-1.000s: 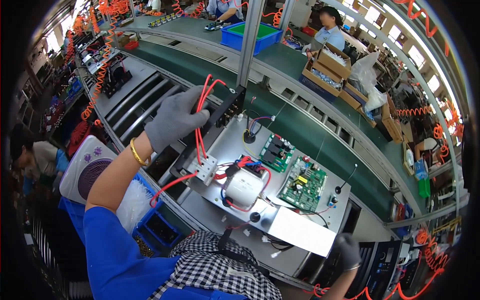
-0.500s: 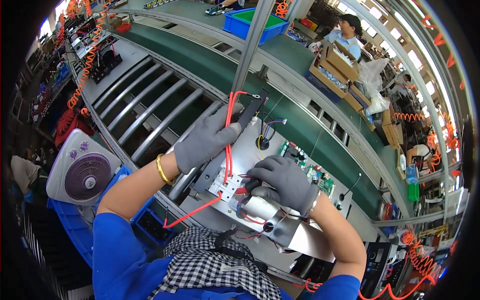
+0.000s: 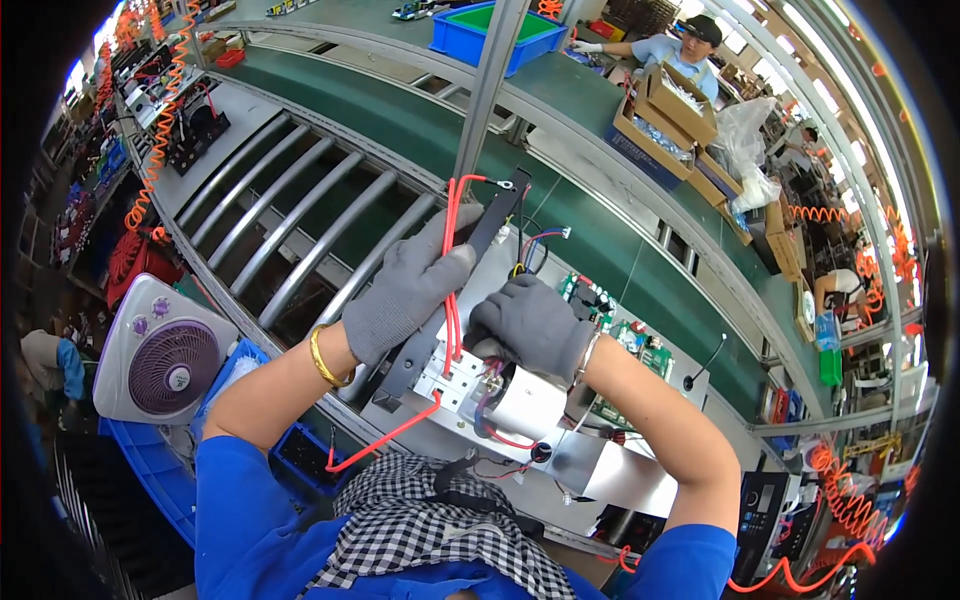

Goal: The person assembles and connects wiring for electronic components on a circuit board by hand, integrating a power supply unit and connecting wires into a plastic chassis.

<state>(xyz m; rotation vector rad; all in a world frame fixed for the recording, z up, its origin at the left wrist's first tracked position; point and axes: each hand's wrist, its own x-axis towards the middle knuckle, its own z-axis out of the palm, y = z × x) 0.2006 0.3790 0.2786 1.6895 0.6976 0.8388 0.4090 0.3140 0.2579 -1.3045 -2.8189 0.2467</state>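
A metal chassis with a black front panel (image 3: 497, 215) lies tilted in front of me. My gloved left hand (image 3: 412, 290) is closed at the panel, its thumb across the red wires (image 3: 450, 325). These wires run from a ring terminal near the panel's far end down to a white breaker block (image 3: 450, 382). Just right of the wires, my gloved right hand (image 3: 537, 325) is closed with curled fingers above the block; whatever it holds is hidden. Below that hand sits a silver cylinder (image 3: 530, 402). Green circuit boards (image 3: 640, 350) are mounted on the chassis's right part.
A roller conveyor (image 3: 300, 215) runs to the left, near a purple-and-white fan (image 3: 165, 355). Across the green belt (image 3: 590, 235) stands a metal post (image 3: 485, 100). Farther back are a blue bin (image 3: 450, 40), open cartons (image 3: 650, 145) and a co-worker (image 3: 685, 55).
My right hand has moved up and left, from beside the cylinder to near the red wires. My left hand stays at the panel. The co-worker has reached an arm leftward.
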